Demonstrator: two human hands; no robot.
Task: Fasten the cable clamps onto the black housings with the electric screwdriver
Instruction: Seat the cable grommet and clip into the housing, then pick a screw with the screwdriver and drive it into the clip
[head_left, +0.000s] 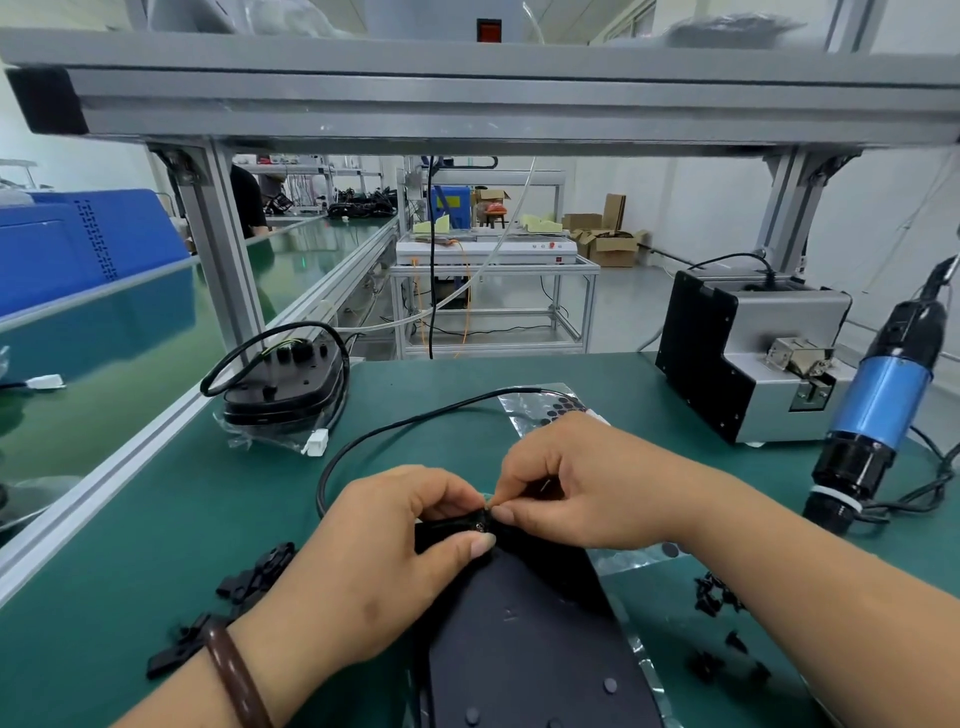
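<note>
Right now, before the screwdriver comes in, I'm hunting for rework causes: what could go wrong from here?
1. The left hand grips the black housing and the right hand pinches the cable clamp at its far end. The electric screwdriver hangs off to the right, so reaching for it may let the clamp slip out of place.
2. The small black parts lying loose beside the right forearm could be swept away.

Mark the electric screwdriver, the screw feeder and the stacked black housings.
electric screwdriver (883, 400): head view, on its blue barrel.
screw feeder (698, 358): head view, on its black side panel.
stacked black housings (283, 389): head view, on the top housing's face.
</note>
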